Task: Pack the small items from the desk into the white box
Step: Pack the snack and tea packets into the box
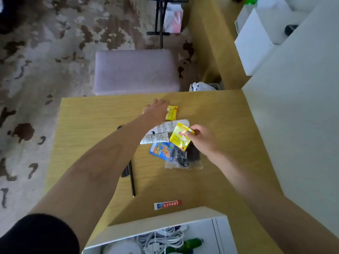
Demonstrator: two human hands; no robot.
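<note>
right hand (205, 139) is pinching a yellow tea packet (180, 136) above the desk (95, 129) pile; left hand (157, 110) is touching another tea packet (171, 112), grip unclear. white box (165, 219) is sitting at the near edge.

Home rm: patterned carpet (55, 52), padded stool (135, 72), wood desk (95, 116).

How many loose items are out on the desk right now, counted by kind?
Yellow tea sachets: 2
White tubes: 2
Red and white tube: 1
Blue packet: 1
Clear bag of black cable: 1
Black pen: 1
Total: 8
</note>
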